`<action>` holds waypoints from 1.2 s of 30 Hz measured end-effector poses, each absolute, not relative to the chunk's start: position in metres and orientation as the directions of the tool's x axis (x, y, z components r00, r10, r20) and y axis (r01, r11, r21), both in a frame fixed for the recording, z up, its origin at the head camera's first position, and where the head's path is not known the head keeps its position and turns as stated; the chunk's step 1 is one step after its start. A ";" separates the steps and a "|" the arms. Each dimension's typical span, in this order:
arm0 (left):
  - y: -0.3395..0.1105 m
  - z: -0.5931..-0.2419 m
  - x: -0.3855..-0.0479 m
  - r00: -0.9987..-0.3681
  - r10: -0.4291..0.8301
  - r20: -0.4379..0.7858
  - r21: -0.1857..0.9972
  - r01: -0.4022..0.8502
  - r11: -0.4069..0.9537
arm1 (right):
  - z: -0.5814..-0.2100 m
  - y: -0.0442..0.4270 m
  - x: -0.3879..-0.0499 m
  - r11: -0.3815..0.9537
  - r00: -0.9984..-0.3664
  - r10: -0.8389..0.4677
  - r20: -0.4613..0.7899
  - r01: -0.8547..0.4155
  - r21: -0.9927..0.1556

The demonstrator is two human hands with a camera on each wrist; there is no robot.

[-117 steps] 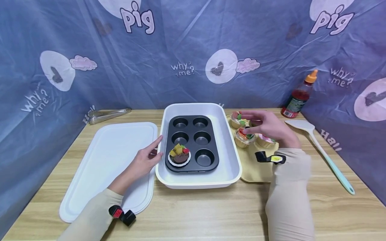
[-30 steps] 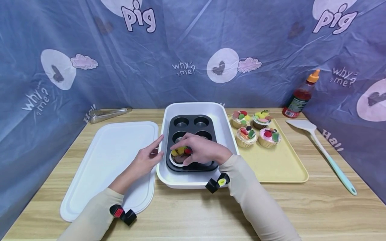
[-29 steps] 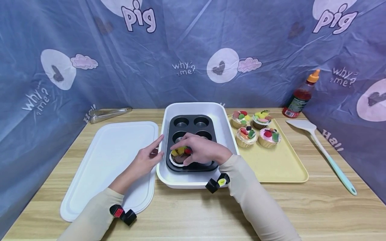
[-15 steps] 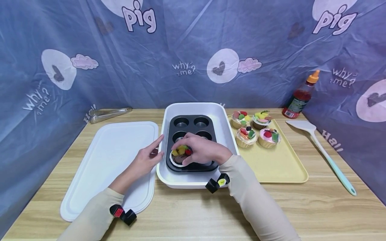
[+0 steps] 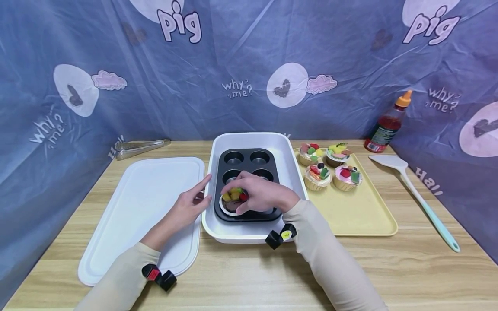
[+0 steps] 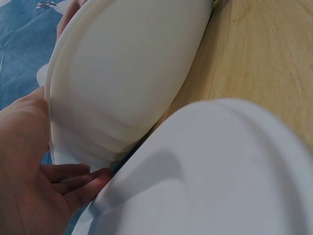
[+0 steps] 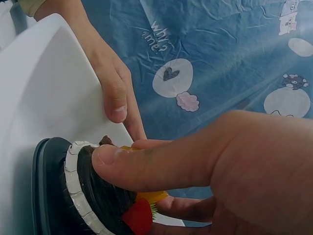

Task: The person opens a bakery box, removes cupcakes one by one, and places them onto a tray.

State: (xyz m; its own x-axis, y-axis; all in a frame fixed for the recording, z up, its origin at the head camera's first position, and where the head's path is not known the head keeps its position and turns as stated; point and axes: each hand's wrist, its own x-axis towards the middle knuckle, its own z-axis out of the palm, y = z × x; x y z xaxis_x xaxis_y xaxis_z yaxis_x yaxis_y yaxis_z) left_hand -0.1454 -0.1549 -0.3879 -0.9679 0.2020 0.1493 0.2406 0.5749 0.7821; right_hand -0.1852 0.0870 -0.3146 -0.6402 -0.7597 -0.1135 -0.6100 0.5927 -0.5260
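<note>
My right hand (image 5: 261,193) pinches a chocolate cupcake (image 5: 230,208) topped with yellow and red fruit pieces. In the right wrist view, the thumb lies against the dark frosting of the cupcake (image 7: 100,188), inside its white wrapper edge. It sits at the near left cup of a black muffin tin (image 5: 247,154), which lies inside a deep white tray (image 5: 254,238). My left hand (image 5: 187,208) holds the left rim of that tray. In the left wrist view, several fingers of the left hand (image 6: 34,171) curl against the tray's outer wall (image 6: 127,63).
A yellow tray (image 5: 350,216) at right bears several fruit-topped cupcakes (image 5: 317,177). Beyond it are a spatula (image 5: 414,196) and a sauce bottle (image 5: 385,129). At left lie a white lid (image 5: 151,190) and metal tongs (image 5: 140,148). A blue printed cloth (image 5: 249,65) hangs behind.
My right hand has moved left from the cupcakes on the yellow tray to the chocolate cupcake in the tin. Over the last second it barely shifts. The left hand stays at the rim.
</note>
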 end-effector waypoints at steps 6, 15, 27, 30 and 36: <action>-0.154 -0.388 -0.145 -0.965 0.201 0.170 0.775 0.257 0.577 | -0.315 0.087 -0.185 0.597 -0.652 -0.749 -0.117 -0.587 -0.547; -0.156 -0.388 -0.147 -0.962 0.218 0.168 0.778 0.265 0.570 | -0.316 0.087 -0.186 0.584 -0.651 -0.753 -0.100 -0.591 -0.556; -0.156 -0.389 -0.146 -0.964 0.212 0.163 0.782 0.257 0.568 | -0.317 0.087 -0.186 0.555 -0.633 -0.770 -0.081 -0.601 -0.576; -0.156 -0.388 -0.146 -0.963 0.214 0.165 0.780 0.261 0.569 | -0.316 0.087 -0.186 0.544 -0.629 -0.774 -0.069 -0.606 -0.580; -0.156 -0.389 -0.146 -0.961 0.214 0.173 0.779 0.266 0.568 | -0.315 0.088 -0.186 0.524 -0.626 -0.779 -0.043 -0.611 -0.594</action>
State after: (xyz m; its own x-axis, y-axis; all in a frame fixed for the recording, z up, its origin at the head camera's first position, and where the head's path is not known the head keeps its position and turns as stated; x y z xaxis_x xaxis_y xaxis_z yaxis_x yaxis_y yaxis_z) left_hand -0.1461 -0.1564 -0.3892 -0.9615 0.2136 0.1732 0.2664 0.5677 0.7789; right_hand -0.1861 0.0883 -0.3146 -0.6256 -0.7789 -0.0433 -0.6107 0.5236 -0.5941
